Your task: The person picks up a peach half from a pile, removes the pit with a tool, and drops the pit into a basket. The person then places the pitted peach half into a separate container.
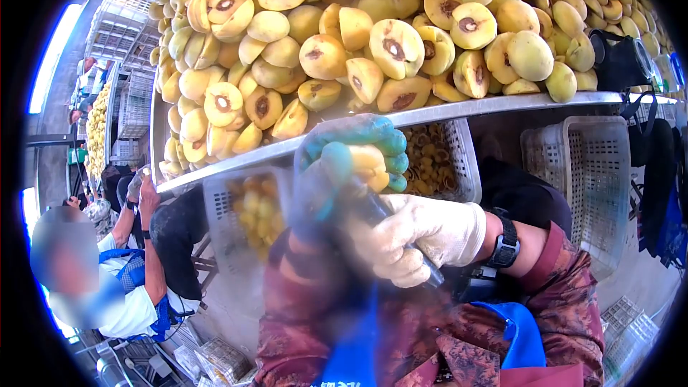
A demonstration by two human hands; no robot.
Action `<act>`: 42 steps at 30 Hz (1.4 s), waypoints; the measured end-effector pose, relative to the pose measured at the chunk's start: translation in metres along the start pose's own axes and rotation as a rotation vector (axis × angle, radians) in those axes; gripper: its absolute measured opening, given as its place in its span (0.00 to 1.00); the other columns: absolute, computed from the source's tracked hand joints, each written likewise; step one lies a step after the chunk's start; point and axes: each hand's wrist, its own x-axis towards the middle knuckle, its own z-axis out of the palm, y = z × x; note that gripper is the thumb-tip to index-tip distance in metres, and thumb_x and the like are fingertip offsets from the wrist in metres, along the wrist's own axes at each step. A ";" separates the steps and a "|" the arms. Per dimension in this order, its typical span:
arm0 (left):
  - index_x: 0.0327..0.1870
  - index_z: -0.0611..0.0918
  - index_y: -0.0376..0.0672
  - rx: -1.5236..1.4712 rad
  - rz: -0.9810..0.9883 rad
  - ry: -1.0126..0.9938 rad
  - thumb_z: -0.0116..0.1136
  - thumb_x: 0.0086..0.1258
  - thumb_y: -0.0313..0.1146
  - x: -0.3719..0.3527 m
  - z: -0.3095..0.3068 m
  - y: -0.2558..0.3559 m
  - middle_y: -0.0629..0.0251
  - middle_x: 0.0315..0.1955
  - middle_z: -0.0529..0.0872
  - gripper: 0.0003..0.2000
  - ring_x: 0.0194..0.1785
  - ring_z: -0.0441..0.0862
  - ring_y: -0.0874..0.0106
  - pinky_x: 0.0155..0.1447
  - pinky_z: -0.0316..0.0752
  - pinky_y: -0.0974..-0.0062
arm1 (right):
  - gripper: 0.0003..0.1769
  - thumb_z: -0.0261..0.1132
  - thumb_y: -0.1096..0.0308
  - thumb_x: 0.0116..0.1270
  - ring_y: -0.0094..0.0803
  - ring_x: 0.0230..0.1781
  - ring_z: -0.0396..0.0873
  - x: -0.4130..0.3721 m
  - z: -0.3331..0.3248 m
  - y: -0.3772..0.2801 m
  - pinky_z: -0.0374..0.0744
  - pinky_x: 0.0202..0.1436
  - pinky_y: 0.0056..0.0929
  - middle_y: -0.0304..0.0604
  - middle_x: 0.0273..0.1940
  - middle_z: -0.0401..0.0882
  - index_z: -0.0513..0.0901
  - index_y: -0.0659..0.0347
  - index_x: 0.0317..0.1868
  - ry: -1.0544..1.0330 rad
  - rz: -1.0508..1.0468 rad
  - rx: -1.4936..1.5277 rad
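My left hand (322, 154), in a teal-coated glove, curls its fingers around a yellow peach piece (367, 160) close to the table's front edge. A white knit glove covers my right hand (423, 236), which is closed round a black-handled tool (431, 272). The handle's butt sticks out below my fist, and its other end points up at the peach; the working tip is hidden by blur and fingers. Just beyond my hands, halved peaches (395, 49) with brown pit centres are heaped on the metal-edged table (494, 106).
Under the table edge stand a crate (466, 161) of peach scraps and a blurred crate (215, 204) with yellow pieces. Stacked white crates (598, 172) are on the right. A black device (623, 61) sits at the table's right. To the left, another person (136, 294) sits at the table.
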 end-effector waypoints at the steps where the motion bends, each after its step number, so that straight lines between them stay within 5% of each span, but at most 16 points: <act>1: 0.57 0.76 0.31 -0.043 0.046 -0.037 0.58 0.66 0.62 0.002 -0.003 -0.004 0.47 0.43 0.85 0.36 0.40 0.86 0.61 0.41 0.86 0.64 | 0.09 0.63 0.68 0.68 0.15 0.18 0.59 0.000 0.001 -0.001 0.60 0.20 0.16 0.28 0.23 0.63 0.70 0.55 0.33 0.004 0.001 0.002; 4: 0.55 0.78 0.31 -0.275 0.111 -0.043 0.61 0.69 0.42 0.002 0.003 -0.008 0.50 0.44 0.85 0.23 0.43 0.86 0.64 0.46 0.84 0.68 | 0.09 0.63 0.68 0.68 0.15 0.18 0.60 0.001 0.004 0.001 0.60 0.20 0.16 0.28 0.23 0.63 0.70 0.55 0.33 0.020 -0.022 -0.019; 9: 0.56 0.77 0.32 -0.103 0.191 0.051 0.57 0.73 0.46 0.000 0.008 -0.004 0.53 0.44 0.84 0.23 0.43 0.84 0.66 0.46 0.83 0.69 | 0.10 0.64 0.66 0.67 0.17 0.17 0.64 0.004 0.000 0.001 0.65 0.19 0.19 0.30 0.21 0.66 0.69 0.56 0.34 0.134 -0.107 -0.266; 12: 0.57 0.76 0.34 0.026 0.209 0.113 0.50 0.74 0.55 0.003 0.003 -0.009 0.54 0.45 0.85 0.28 0.45 0.85 0.63 0.47 0.84 0.63 | 0.11 0.64 0.64 0.68 0.19 0.16 0.66 0.010 -0.002 -0.001 0.68 0.19 0.20 0.31 0.21 0.67 0.70 0.57 0.36 0.325 -0.198 -0.678; 13: 0.58 0.76 0.34 0.069 0.215 0.132 0.48 0.75 0.58 0.005 0.001 -0.011 0.54 0.45 0.85 0.30 0.46 0.85 0.62 0.47 0.85 0.61 | 0.11 0.63 0.63 0.67 0.29 0.18 0.73 0.009 0.002 -0.006 0.73 0.22 0.28 0.39 0.21 0.72 0.71 0.59 0.39 0.409 -0.132 -0.831; 16: 0.58 0.76 0.35 0.083 0.244 0.166 0.45 0.76 0.57 0.007 -0.003 -0.016 0.54 0.44 0.85 0.29 0.45 0.85 0.63 0.47 0.84 0.62 | 0.13 0.62 0.64 0.66 0.43 0.25 0.79 0.019 -0.017 0.007 0.77 0.28 0.38 0.52 0.24 0.75 0.71 0.63 0.41 0.717 -0.602 -1.694; 17: 0.54 0.77 0.32 0.049 0.250 0.171 0.44 0.79 0.50 0.006 -0.002 -0.015 0.57 0.40 0.85 0.24 0.42 0.83 0.70 0.46 0.81 0.72 | 0.11 0.58 0.67 0.67 0.52 0.32 0.81 0.012 -0.007 0.007 0.78 0.35 0.45 0.59 0.28 0.77 0.70 0.66 0.42 0.794 -0.510 -1.850; 20: 0.53 0.77 0.33 0.104 0.237 0.231 0.42 0.80 0.51 0.004 -0.006 -0.012 0.57 0.41 0.85 0.25 0.42 0.83 0.70 0.47 0.81 0.72 | 0.08 0.55 0.70 0.67 0.50 0.30 0.81 0.005 -0.013 0.002 0.78 0.32 0.44 0.55 0.28 0.77 0.70 0.66 0.42 0.833 -0.630 -2.298; 25: 0.53 0.77 0.33 -0.303 0.166 0.208 0.49 0.77 0.52 -0.001 -0.026 0.006 0.57 0.39 0.84 0.25 0.40 0.83 0.67 0.46 0.81 0.70 | 0.04 0.54 0.71 0.67 0.47 0.25 0.81 0.002 -0.031 -0.010 0.78 0.25 0.42 0.50 0.29 0.77 0.71 0.60 0.41 0.905 -0.472 -2.552; 26: 0.53 0.77 0.33 -0.443 0.154 0.081 0.50 0.76 0.51 -0.003 -0.036 0.011 0.57 0.39 0.84 0.25 0.39 0.83 0.66 0.46 0.81 0.70 | 0.05 0.55 0.71 0.67 0.46 0.26 0.82 0.005 -0.040 -0.012 0.79 0.25 0.40 0.48 0.30 0.78 0.72 0.59 0.41 0.970 -0.284 -2.632; 28: 0.53 0.77 0.32 -0.199 0.269 0.322 0.52 0.76 0.50 -0.016 -0.043 0.015 0.54 0.40 0.85 0.25 0.39 0.84 0.65 0.45 0.81 0.70 | 0.05 0.55 0.70 0.67 0.45 0.28 0.83 0.006 -0.040 -0.010 0.79 0.26 0.39 0.47 0.31 0.79 0.73 0.59 0.42 0.992 0.100 -2.728; 32: 0.53 0.78 0.31 -0.036 0.299 0.259 0.52 0.76 0.48 -0.023 -0.047 0.013 0.55 0.41 0.85 0.24 0.42 0.83 0.65 0.48 0.81 0.69 | 0.14 0.63 0.64 0.63 0.49 0.30 0.83 0.008 -0.027 -0.003 0.79 0.31 0.41 0.50 0.31 0.80 0.74 0.60 0.46 0.753 -0.550 -2.340; 34: 0.54 0.77 0.31 0.002 0.300 0.183 0.54 0.75 0.46 -0.020 -0.039 0.007 0.55 0.43 0.84 0.23 0.44 0.83 0.66 0.49 0.80 0.69 | 0.18 0.65 0.64 0.63 0.56 0.34 0.80 0.014 -0.019 -0.003 0.78 0.36 0.48 0.57 0.36 0.80 0.72 0.61 0.49 0.727 -0.402 -2.095; 36: 0.55 0.77 0.32 0.017 0.286 0.148 0.56 0.74 0.44 -0.019 -0.026 -0.001 0.55 0.46 0.84 0.22 0.46 0.82 0.66 0.51 0.79 0.70 | 0.20 0.65 0.65 0.62 0.56 0.33 0.80 0.018 -0.021 0.002 0.77 0.35 0.49 0.56 0.34 0.80 0.71 0.63 0.51 0.733 -0.488 -2.114; 37: 0.55 0.78 0.33 0.025 0.294 0.099 0.58 0.73 0.40 -0.018 -0.025 -0.004 0.55 0.49 0.83 0.19 0.48 0.81 0.67 0.55 0.78 0.70 | 0.11 0.57 0.64 0.69 0.54 0.32 0.81 0.017 -0.023 0.000 0.78 0.34 0.47 0.57 0.30 0.79 0.72 0.64 0.42 0.718 -0.495 -2.128; 42: 0.54 0.79 0.33 0.148 0.259 0.127 0.56 0.74 0.34 -0.017 -0.019 -0.011 0.57 0.51 0.83 0.15 0.50 0.81 0.69 0.57 0.75 0.72 | 0.10 0.58 0.72 0.63 0.51 0.30 0.80 0.010 -0.029 -0.004 0.77 0.30 0.44 0.52 0.32 0.77 0.68 0.62 0.44 0.791 -0.520 -2.315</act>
